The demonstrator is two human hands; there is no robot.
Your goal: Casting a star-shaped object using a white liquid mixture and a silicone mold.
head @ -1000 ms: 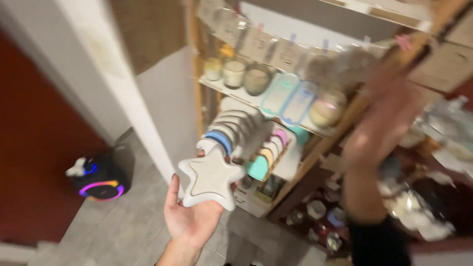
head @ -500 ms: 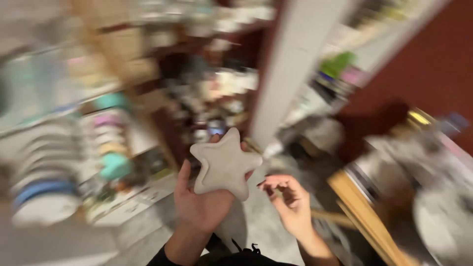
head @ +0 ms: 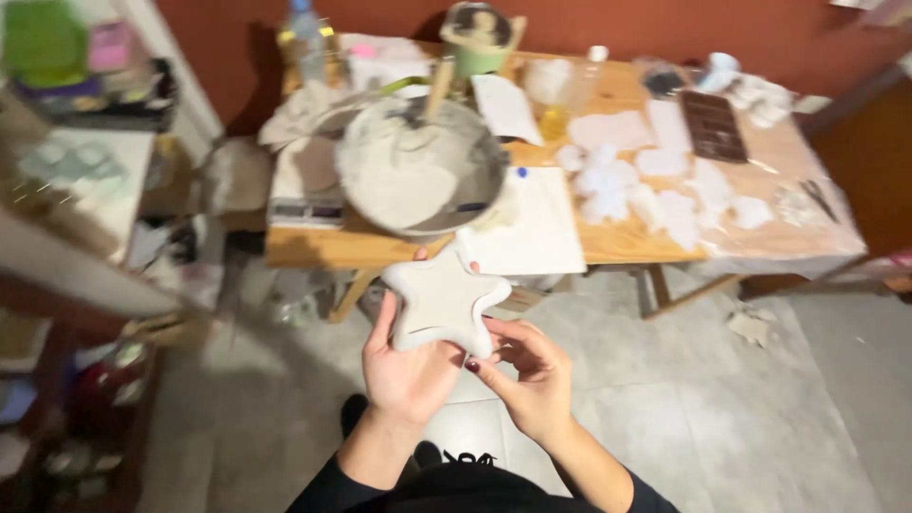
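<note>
At the far left stands a blurred shelf unit (head: 85, 237) crowded with small items. Right of it, near the centre, the left hand (head: 410, 370) cups a pale grey star-shaped ceramic dish (head: 442, 302) from below, its fingers curled up around the dish's left edge. The right hand (head: 532, 375) touches the dish's near right point, fingers loosely bent and pinching it. The dish is held over the grey tiled floor (head: 741, 418). Beyond, on the wooden tabletop (head: 627, 237), sit a large round metal bowl of grey mix (head: 418, 169) and, farther right, white cast shapes (head: 655, 180).
</note>
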